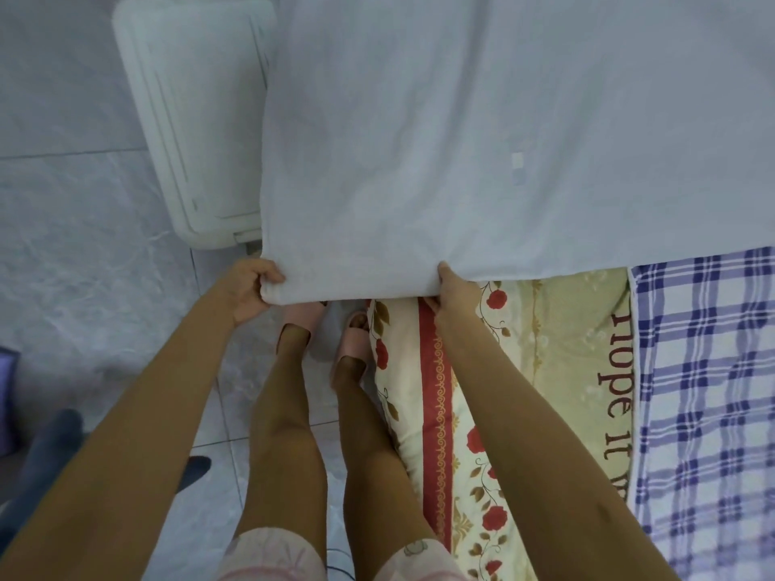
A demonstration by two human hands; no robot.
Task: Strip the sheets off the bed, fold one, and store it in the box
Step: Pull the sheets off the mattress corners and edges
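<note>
A white sheet (440,132) hangs spread out in front of me, held up by its near edge. My left hand (251,289) grips the sheet's left corner, with the fingers curled round bunched cloth. My right hand (453,293) pinches the same edge further right, thumb on top and fingers underneath. A white plastic box (188,119) with its lid on stands on the floor at the upper left, partly hidden behind the sheet.
The bed runs along the right: a floral cover (423,392), a pale green cloth with lettering (578,350) and a blue checked sheet (708,392). My legs in pink slippers (302,316) stand on the grey tiled floor (84,245) beside the bed. Dark objects (42,454) lie at lower left.
</note>
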